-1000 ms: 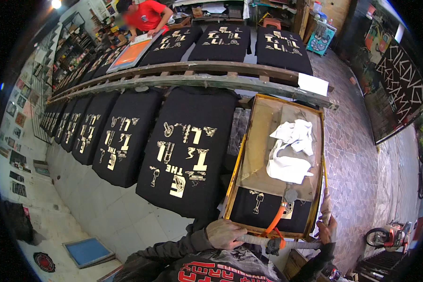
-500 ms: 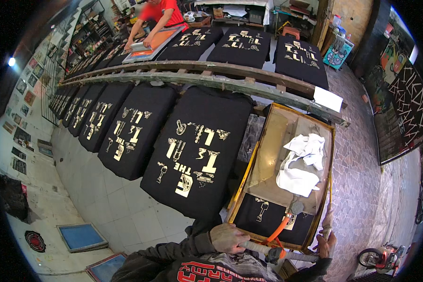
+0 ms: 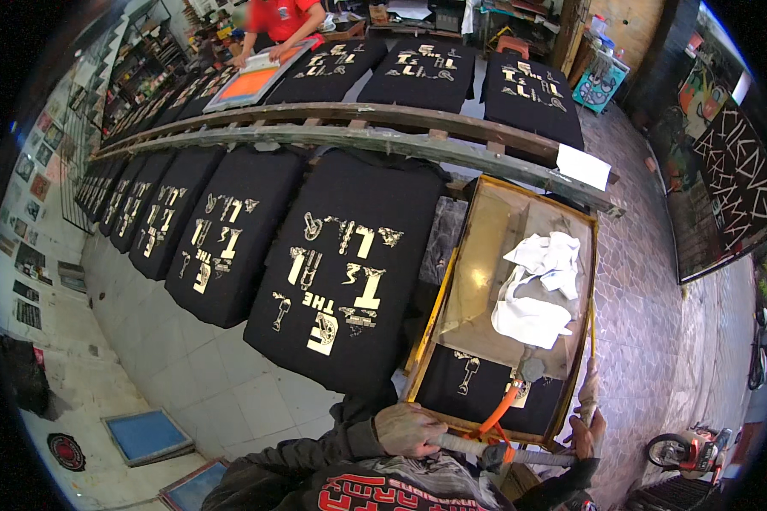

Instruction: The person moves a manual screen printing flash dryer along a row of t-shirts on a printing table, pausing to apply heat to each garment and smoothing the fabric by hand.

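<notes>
My left hand (image 3: pixel 409 428) grips the near end of a long squeegee handle (image 3: pixel 486 449) at the front edge of a yellow-framed printing screen (image 3: pixel 452 281). My right hand (image 3: pixel 586 430) holds the screen frame's near right corner. The screen lies over a black shirt (image 3: pixel 477 392) with a pale print. A white rag (image 3: pixel 533 289) rests on the mesh, and an orange-handled tool (image 3: pixel 500 409) lies at the near edge. To the left lies a black shirt (image 3: pixel 341 272) with a gold print.
A long row of printed black shirts (image 3: pixel 170 221) runs to the far left along wooden rails (image 3: pixel 383 140). A person in red (image 3: pixel 279 21) works at an orange screen (image 3: pixel 249 85) on the far row. Blue-framed screens (image 3: pixel 145 434) lie on the tiled floor. A motorbike (image 3: pixel 686 447) stands at right.
My view has shifted forward and right along the row. Both hands stay on the handle and the frame at the screen's near edge.
</notes>
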Motion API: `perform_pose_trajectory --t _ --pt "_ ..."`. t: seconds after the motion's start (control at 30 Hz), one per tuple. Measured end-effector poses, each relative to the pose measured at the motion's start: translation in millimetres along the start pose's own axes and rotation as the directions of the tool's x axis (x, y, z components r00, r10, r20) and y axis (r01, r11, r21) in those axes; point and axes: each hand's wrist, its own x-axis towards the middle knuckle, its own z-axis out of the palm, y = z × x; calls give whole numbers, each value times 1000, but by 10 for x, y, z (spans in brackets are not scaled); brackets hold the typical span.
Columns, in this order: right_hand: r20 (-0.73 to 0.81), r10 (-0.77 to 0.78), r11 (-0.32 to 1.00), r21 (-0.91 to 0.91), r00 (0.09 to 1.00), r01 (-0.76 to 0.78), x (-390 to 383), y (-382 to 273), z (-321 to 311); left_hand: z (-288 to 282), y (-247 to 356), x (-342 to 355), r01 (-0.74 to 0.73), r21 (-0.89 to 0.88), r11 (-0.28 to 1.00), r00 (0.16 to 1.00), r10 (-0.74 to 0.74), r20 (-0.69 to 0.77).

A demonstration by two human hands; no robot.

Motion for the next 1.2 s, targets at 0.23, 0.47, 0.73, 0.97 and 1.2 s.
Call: perform_pose_trajectory --t 0.23,0.47,0.73,0.97,1.2 --pt "-51 -11 1000 -11 999 11 48 152 28 -17 15 -19 -4 17 1000 1000 4 16" --pt "-38 22 1000 -20 999 -23 16 32 64 -60 7 10 -37 -88 995 984 21 -176" --pt "30 -4 998 -58 1000 6 35 101 -62 -113 34 -6 17 16 1000 998 -16 -60" --pt "-38 -200 979 -59 979 198 -131 178 -15 -132 53 -46 44 62 997 999 -45 15" --pt "-68 -224 961 -179 972 209 -434 497 34 -57 71 -354 -64 63 996 992 70 -108"
